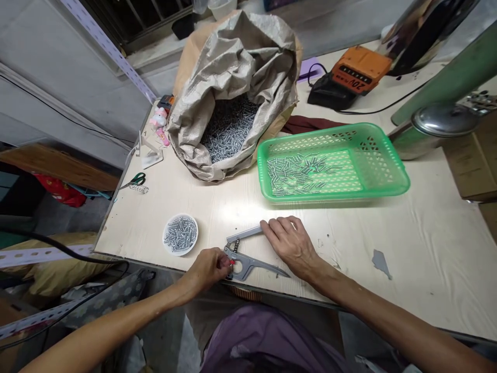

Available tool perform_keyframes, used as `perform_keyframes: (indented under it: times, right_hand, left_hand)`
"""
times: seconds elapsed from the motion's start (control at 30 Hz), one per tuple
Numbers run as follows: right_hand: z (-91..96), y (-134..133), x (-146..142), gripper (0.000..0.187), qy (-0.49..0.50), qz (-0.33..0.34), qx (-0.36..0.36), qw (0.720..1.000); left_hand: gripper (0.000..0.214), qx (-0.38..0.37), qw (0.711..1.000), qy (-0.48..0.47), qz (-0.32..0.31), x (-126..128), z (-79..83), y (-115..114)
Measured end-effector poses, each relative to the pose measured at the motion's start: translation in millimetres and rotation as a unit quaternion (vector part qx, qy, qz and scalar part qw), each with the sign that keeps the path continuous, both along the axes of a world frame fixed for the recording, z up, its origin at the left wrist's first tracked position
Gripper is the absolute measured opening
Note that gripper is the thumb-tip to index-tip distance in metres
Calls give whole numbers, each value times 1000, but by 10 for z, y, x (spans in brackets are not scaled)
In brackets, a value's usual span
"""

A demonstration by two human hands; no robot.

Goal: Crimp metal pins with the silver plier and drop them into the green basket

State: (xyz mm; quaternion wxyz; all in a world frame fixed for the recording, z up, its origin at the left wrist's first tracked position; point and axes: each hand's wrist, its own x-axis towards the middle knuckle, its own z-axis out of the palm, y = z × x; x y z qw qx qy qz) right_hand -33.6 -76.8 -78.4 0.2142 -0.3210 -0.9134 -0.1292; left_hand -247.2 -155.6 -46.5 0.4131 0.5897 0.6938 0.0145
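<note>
A grey metal hand tool (245, 259) with two lever arms lies on the pale table near its front edge. My left hand (209, 267) is closed in a pinch at the tool's left end, where a small red part shows. My right hand (289, 241) rests on the tool's upper arm, fingers together and pressing down on it. A small white dish (180, 234) full of small metal pieces sits just left of my left hand.
A green plastic basket (388, 176) holds several metal pieces at centre right. An open grey sack (233, 67) full of the same pieces stands behind. Scissors (134, 181) lie at the left edge. An orange charger (359, 70) and a metal lid (444, 119) are at back right.
</note>
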Motion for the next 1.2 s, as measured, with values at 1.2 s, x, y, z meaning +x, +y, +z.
perform_keyframes:
  times: [1.2]
  right_hand:
    - [117,-675,-10,74,3,-125,-174,977]
  left_hand:
    - [20,-25,999,-34,33,-18,-12,-65]
